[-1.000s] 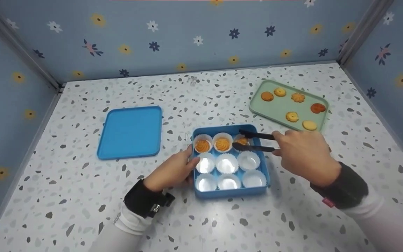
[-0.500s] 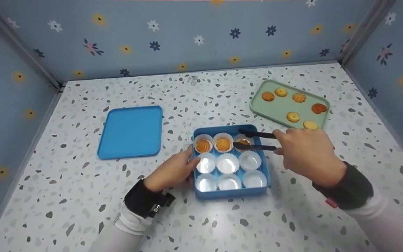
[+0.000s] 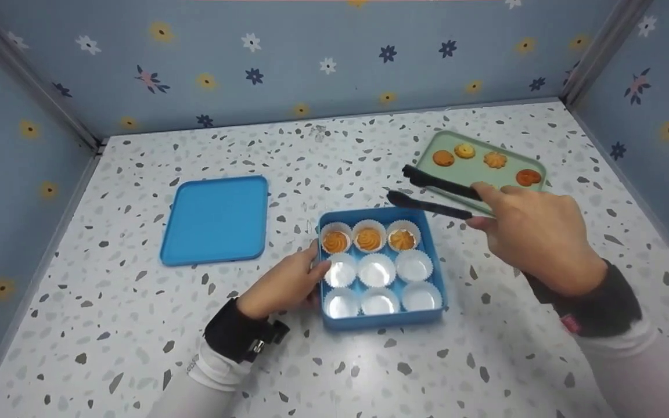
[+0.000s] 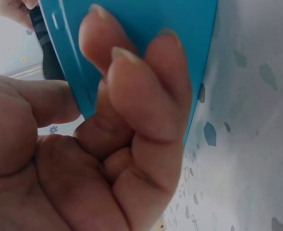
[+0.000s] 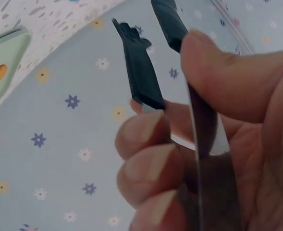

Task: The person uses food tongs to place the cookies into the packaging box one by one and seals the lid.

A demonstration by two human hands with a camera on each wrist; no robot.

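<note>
My left hand (image 3: pixel 285 283) grips the left wall of a blue square box (image 3: pixel 384 321), thumb over the rim. In the left wrist view its curled fingers (image 4: pixel 146 96) lie against the box's outside. Rows of white paper cups (image 3: pixel 376 270) line the box. The back row bears two swirled cookies (image 3: pixel 335 242) and a ridged star-shaped cookie (image 3: pixel 402 239); the other cups hold nothing. My right hand (image 3: pixel 543 238) holds black-tipped tongs (image 3: pixel 436 184) above the box's back right corner. The arms of the tongs stand apart with nothing between them, as the right wrist view shows.
A green tray (image 3: pixel 468 171) with several cookies lies at the back right, partly hidden by the right hand and tongs. On the left lies a flat blue lid (image 3: pixel 215 220). Flower-patterned panels (image 3: pixel 334 58) border the speckled table (image 3: pixel 137 325) at the back and sides.
The tongs have let go of the star-shaped cookie in the back right cup. My right hand has lifted them up and back toward the tray. My left hand stays on the box.
</note>
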